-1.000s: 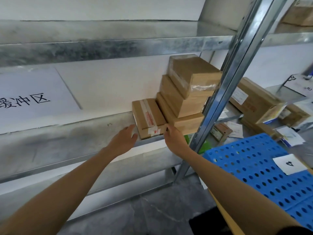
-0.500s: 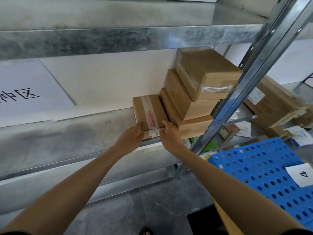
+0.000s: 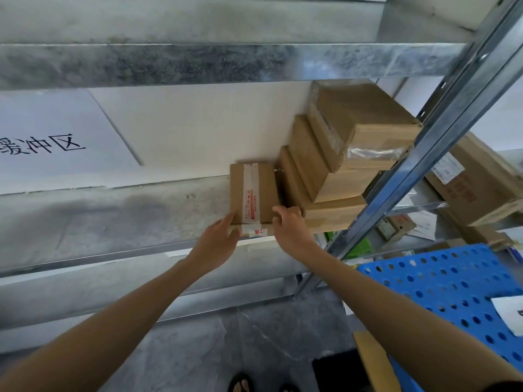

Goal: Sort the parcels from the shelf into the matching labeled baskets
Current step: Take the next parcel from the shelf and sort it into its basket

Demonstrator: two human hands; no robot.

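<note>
brown parcel (image 3: 253,193), white tape red print; blue perforated basket (image 3: 441,290); grey shelf (image 3: 113,219).

The shelf (image 3: 113,216) is mottled galvanised metal with a dull sheen, the parcels (image 3: 308,162) matt brown cardboard bound in glossy tape (image 3: 373,152), the basket (image 3: 441,281) smooth blue perforated plastic, the floor (image 3: 254,340) perhaps polished grey stone.

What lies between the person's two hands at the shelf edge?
In the head view, a flat brown cardboard parcel sealed with red-printed white tape sits between the left hand and the right hand.
</note>
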